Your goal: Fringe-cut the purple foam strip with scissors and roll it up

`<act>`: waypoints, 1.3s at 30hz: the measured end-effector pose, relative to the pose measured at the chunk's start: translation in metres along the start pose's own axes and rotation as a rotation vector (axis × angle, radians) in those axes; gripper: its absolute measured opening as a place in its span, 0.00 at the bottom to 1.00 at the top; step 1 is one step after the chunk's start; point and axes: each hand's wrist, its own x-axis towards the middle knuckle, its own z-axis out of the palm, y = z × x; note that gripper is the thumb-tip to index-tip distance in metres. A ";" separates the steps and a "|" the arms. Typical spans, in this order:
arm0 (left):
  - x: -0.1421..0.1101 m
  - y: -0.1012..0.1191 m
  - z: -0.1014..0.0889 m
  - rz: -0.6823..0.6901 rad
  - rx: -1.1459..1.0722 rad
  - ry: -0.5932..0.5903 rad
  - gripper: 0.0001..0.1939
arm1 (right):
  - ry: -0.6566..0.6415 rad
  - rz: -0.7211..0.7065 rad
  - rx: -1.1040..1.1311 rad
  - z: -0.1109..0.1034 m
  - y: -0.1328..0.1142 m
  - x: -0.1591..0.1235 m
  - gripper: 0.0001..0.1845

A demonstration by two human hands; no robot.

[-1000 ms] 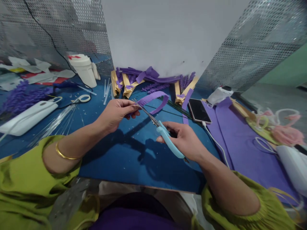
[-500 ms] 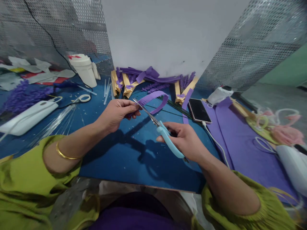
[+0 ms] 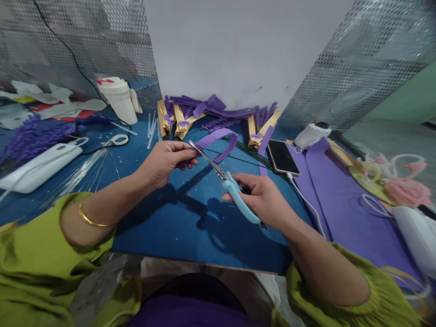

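Prob the snipping step from where I'm standing: left of the black rectangular phone [image 3: 283, 156], left hand [image 3: 165, 161] with fingers pinching a looped, fabric-looking purple strip [image 3: 218, 135], right hand [image 3: 264, 197] gripping pale-blue-handled metal scissors [image 3: 227, 182], so the next squeeze calls for a steady pinch.

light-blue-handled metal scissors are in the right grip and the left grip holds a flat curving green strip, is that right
The strip's colour is wrong: the head view shows a flat curving purple strip, not a green one, in the left grip. The rest stands: the light-blue-handled metal scissors are in the right grip.
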 end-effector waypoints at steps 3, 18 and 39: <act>-0.001 0.002 0.000 -0.015 -0.008 0.002 0.08 | 0.005 0.022 0.007 0.000 0.000 0.000 0.13; 0.000 0.002 0.000 0.011 0.017 0.024 0.09 | 0.043 0.020 -0.053 -0.002 -0.002 0.001 0.12; -0.003 0.003 0.003 0.010 0.005 0.014 0.07 | 0.011 0.021 0.000 0.001 -0.001 -0.001 0.11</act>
